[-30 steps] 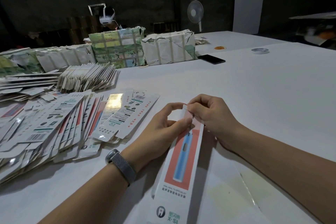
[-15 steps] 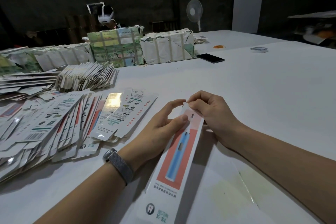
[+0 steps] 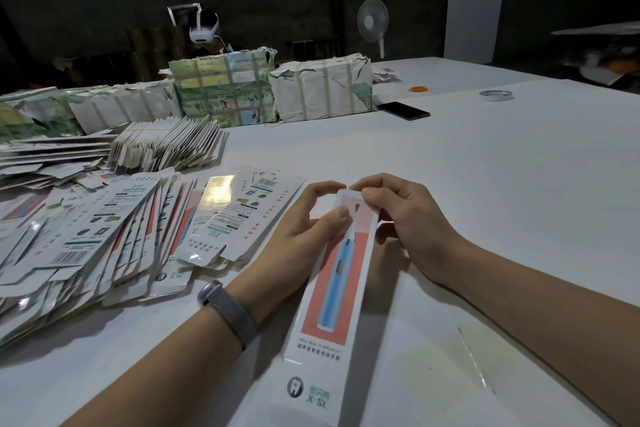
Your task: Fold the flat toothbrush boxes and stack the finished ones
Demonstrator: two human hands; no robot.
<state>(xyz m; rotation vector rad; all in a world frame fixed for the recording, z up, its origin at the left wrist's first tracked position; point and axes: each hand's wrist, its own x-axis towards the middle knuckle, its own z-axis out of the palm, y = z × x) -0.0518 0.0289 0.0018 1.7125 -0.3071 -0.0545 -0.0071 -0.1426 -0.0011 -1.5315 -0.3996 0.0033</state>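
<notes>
Box (image 3: pixel 332 291): long carton with red panel and blue toothbrush print; lies on the table (image 3: pixel 485 184) between both forearms, far end raised in the hands.
Left hand (image 3: pixel 298 236): fingers curled, thumb pressed on the box's printed face, forefinger arched to the far end.
Right hand (image 3: pixel 401 215): fingers curled, pinching the box's far end.
Flat boxes (image 3: pixel 104 236): fanned pile left of the left hand.
Bundles (image 3: pixel 270 90): wrapped, at the table's far side.
Phone (image 3: pixel 403 110): just beside the bundles.
</notes>
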